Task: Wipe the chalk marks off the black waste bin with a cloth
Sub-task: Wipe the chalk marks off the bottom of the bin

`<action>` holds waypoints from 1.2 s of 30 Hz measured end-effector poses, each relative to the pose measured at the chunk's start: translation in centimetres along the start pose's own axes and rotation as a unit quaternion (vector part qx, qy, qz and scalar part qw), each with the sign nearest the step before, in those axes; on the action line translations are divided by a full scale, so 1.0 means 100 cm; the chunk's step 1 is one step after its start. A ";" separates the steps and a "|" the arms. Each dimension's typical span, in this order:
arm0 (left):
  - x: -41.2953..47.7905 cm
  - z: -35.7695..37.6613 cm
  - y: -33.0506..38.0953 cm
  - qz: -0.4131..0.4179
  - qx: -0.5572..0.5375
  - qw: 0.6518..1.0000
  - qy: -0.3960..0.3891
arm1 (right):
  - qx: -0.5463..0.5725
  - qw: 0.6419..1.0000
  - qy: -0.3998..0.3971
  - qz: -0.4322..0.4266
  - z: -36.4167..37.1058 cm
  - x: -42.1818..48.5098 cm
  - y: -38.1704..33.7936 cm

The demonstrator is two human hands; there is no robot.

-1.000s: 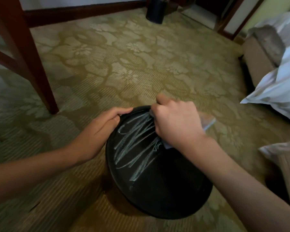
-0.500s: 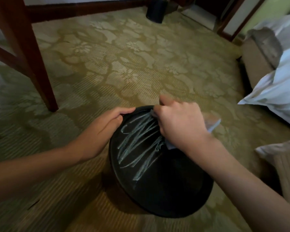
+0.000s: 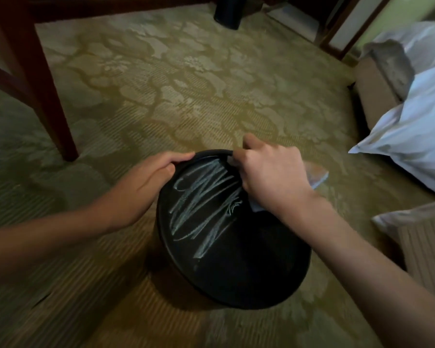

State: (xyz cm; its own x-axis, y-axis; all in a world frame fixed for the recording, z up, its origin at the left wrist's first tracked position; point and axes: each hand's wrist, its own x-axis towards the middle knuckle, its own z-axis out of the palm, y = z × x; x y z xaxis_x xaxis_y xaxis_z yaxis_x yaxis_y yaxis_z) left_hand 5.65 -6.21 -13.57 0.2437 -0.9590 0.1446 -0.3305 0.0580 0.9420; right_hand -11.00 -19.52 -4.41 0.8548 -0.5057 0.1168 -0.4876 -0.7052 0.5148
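The black waste bin (image 3: 236,267) lies tipped on the patterned carpet, its round dark face turned up toward me. White chalk marks (image 3: 201,204) zigzag across the upper left of that face. My left hand (image 3: 141,187) grips the bin's far left rim, fingers curled over the edge. My right hand (image 3: 271,177) holds a pale cloth (image 3: 317,177) bunched under the palm and presses it on the bin's upper right, beside the chalk. Most of the cloth is hidden beneath the hand; one corner sticks out to the right.
A dark wooden chair leg (image 3: 48,96) stands at the left. A second black bin (image 3: 227,12) sits far back by the wall. White pillows (image 3: 417,131) and bedding lie at the right, with a beige cushion (image 3: 422,249) near my right forearm.
Both hands keep their hold on the bin and the cloth. The chalk marks look unchanged. The view has shifted slightly.
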 end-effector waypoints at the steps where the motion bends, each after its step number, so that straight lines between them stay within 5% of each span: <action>1: 0.000 0.000 0.001 0.007 0.013 1.000 -0.003 | 0.004 1.000 -0.009 0.004 0.002 -0.008 0.008; 7: -0.002 0.006 0.002 0.020 0.005 1.000 0.007 | -0.002 0.998 -0.026 0.048 -0.001 -0.035 0.019; 14: -0.001 0.004 -0.001 0.007 -0.013 1.000 -0.003 | 0.069 0.997 0.007 -0.016 -0.008 -0.017 -0.015; 20: -0.006 0.010 0.003 -0.015 -0.063 0.998 0.007 | 0.025 0.995 -0.054 0.079 -0.016 -0.072 0.016; 28: -0.001 0.006 -0.001 -0.010 -0.050 0.999 0.000 | 0.125 0.991 -0.006 0.041 -0.009 0.004 -0.029; 36: -0.003 0.007 0.000 -0.015 -0.034 0.999 0.000 | 0.105 0.986 -0.121 0.047 -0.015 -0.056 0.033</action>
State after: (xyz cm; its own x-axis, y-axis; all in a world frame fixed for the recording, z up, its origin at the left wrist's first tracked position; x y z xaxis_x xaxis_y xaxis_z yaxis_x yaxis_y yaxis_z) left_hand 4.88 -6.11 -13.80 0.2520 -0.9607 0.1161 -0.2611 0.0480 0.9641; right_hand -17.13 -18.26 -2.08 0.7490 -0.6595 -0.0631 -0.6105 -0.7240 0.3211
